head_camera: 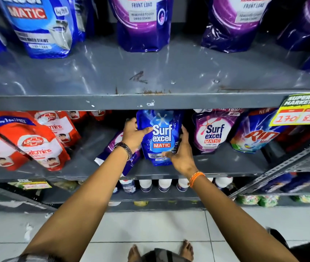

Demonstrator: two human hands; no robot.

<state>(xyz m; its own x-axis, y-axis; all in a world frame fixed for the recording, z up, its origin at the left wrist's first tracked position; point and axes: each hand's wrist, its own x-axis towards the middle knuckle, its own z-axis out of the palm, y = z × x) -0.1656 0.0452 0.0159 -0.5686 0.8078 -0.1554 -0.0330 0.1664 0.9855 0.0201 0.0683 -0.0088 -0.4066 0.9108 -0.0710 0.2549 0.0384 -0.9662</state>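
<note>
A blue Surf Excel Matic pouch (160, 137) stands upright on the middle grey shelf (216, 163). My left hand (133, 134) grips its left edge, thumb across the front. My right hand (180, 154) holds its lower right side, thumb on the front, fingers behind. A purple pouch (112, 150) lies flat on the shelf just left of it, partly under my left wrist.
A purple Surf Excel pouch (212, 131) and a Rin pouch (258, 135) stand to the right, red Lifebuoy packs (31, 140) to the left. Large detergent pouches (142, 23) line the upper shelf (150, 101). A yellow price tag (301, 110) hangs at right. White bottles (164, 185) sit below.
</note>
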